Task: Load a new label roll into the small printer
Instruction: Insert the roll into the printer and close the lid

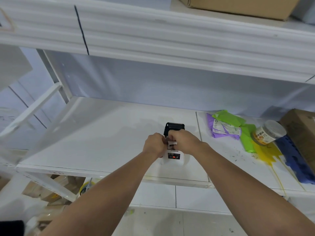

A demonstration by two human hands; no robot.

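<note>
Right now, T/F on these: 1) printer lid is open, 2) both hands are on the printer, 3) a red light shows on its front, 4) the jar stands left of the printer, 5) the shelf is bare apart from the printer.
1) True: the black lid stands raised behind the printer.
2) True: the left hand and right hand meet over its top, at a white label strip.
3) True: a red light glows on the front panel.
4) False: the jar is to the right, lying tilted.
5) False: green and purple bags and a blue tray lie on the shelf at the right.
</note>
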